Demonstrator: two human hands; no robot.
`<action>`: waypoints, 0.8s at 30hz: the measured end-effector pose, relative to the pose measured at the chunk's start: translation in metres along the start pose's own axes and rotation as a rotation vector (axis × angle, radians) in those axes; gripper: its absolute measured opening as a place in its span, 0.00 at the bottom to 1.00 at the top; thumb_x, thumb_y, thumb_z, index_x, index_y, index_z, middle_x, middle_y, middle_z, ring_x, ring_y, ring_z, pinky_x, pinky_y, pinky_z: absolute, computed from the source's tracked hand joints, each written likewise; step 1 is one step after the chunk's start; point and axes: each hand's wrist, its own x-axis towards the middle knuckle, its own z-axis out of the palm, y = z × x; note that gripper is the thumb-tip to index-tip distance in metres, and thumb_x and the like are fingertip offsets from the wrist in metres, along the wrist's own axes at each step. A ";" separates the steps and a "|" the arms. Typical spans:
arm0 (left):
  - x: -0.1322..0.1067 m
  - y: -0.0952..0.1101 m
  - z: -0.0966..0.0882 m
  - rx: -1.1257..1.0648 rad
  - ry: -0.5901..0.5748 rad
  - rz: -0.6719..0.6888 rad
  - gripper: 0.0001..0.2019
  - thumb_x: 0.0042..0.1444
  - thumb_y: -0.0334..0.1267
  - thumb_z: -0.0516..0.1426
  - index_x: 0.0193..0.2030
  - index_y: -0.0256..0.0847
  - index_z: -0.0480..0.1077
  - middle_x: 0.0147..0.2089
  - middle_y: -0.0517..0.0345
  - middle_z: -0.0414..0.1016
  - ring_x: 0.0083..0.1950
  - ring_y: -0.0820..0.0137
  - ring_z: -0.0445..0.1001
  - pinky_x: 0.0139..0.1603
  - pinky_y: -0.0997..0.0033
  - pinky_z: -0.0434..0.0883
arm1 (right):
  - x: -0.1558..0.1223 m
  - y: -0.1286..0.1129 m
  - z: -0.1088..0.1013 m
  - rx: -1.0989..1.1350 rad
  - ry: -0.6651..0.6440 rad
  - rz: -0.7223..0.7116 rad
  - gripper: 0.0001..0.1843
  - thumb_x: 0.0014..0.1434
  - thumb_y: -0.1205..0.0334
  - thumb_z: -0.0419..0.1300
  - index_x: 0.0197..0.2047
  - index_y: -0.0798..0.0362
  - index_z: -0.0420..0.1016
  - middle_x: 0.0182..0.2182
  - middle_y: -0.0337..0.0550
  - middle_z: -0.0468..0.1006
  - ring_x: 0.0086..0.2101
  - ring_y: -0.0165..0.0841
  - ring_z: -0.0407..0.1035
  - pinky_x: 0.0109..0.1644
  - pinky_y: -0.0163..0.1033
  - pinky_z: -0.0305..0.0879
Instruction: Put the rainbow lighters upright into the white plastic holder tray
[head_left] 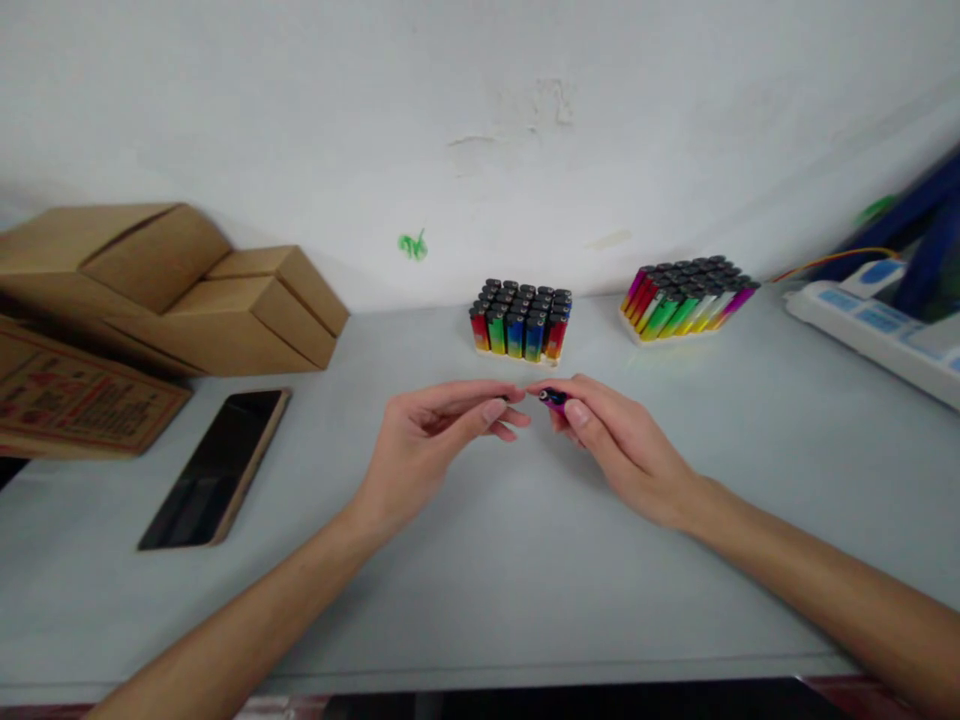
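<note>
A purple lighter with a black top (553, 398) is pinched between the thumb and fingers of my right hand (619, 440), its top end pointing left. Fingertips of my left hand (435, 430) come close to that lighter. Its thumb is pressed to the fingers, and a tiny dark bit shows at the thumb tip, too small to name. Just beyond both hands, several lighters in red, green and blue stand upright in a tray (517, 325). A second tray of lighters in brighter colours (682, 300) stands farther right, near the wall.
Brown cardboard boxes (247, 310) are stacked at the left against the wall. A phone (214, 470) lies in front of them. On the right are a white power strip (877, 325) with an orange cable and a dark blue object (930, 250). The table's front edge runs below my forearms.
</note>
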 end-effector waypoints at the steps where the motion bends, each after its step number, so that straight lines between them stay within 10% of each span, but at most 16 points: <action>1: 0.000 0.000 0.000 -0.033 -0.007 -0.017 0.11 0.60 0.46 0.69 0.45 0.45 0.85 0.47 0.50 0.87 0.43 0.58 0.85 0.46 0.57 0.83 | 0.000 0.000 0.000 -0.012 0.004 -0.009 0.20 0.79 0.55 0.46 0.66 0.46 0.71 0.42 0.46 0.78 0.42 0.36 0.74 0.51 0.43 0.73; 12: 0.001 -0.003 -0.001 -0.311 -0.020 -0.189 0.12 0.55 0.49 0.72 0.38 0.45 0.84 0.28 0.59 0.71 0.28 0.73 0.67 0.30 0.68 0.74 | -0.002 -0.002 0.005 -0.025 0.013 -0.029 0.14 0.75 0.56 0.57 0.60 0.47 0.73 0.45 0.47 0.80 0.40 0.36 0.75 0.45 0.41 0.74; 24: 0.000 -0.001 -0.001 -0.232 0.028 -0.133 0.10 0.48 0.43 0.75 0.33 0.45 0.82 0.30 0.58 0.81 0.30 0.68 0.77 0.39 0.62 0.81 | -0.001 0.000 0.005 -0.041 0.047 -0.066 0.13 0.73 0.57 0.60 0.58 0.48 0.73 0.44 0.46 0.79 0.39 0.35 0.74 0.43 0.41 0.73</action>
